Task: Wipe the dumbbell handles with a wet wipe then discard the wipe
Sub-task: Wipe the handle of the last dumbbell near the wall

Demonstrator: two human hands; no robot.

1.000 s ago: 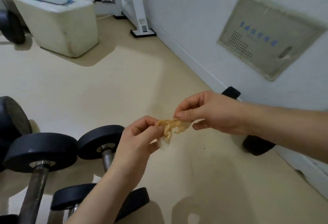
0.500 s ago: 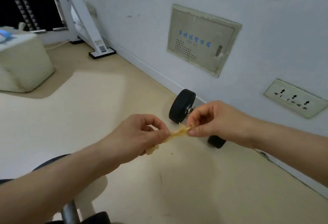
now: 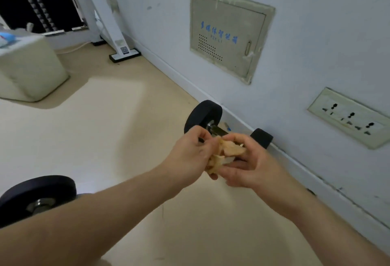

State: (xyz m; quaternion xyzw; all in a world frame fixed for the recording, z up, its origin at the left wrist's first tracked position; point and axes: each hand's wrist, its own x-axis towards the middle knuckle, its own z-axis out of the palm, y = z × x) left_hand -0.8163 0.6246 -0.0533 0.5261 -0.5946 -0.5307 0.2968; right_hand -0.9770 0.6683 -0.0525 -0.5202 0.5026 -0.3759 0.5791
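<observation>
A crumpled, yellow-stained wet wipe (image 3: pixel 226 153) is bunched between both hands at the frame's centre. My left hand (image 3: pixel 190 154) pinches its left side, and my right hand (image 3: pixel 247 164) cups it from below and the right. Just behind the hands a black dumbbell (image 3: pixel 203 116) lies on the floor against the wall, its metal handle mostly hidden by my fingers, its far end (image 3: pixel 262 137) by the skirting. Another dumbbell's black end (image 3: pixel 38 196) shows at lower left, partly behind my left forearm.
A cream box-like seat (image 3: pixel 31 69) stands at upper left. A white machine foot (image 3: pixel 124 53) rests by the wall. The wall at right carries a metal panel (image 3: pixel 228 33) and a socket strip (image 3: pixel 350 118). Beige floor spreads between them.
The wipe, stretched between my hands half a second ago, is now bunched as my hands came together. The view has swung right toward the wall dumbbell, which looks closer.
</observation>
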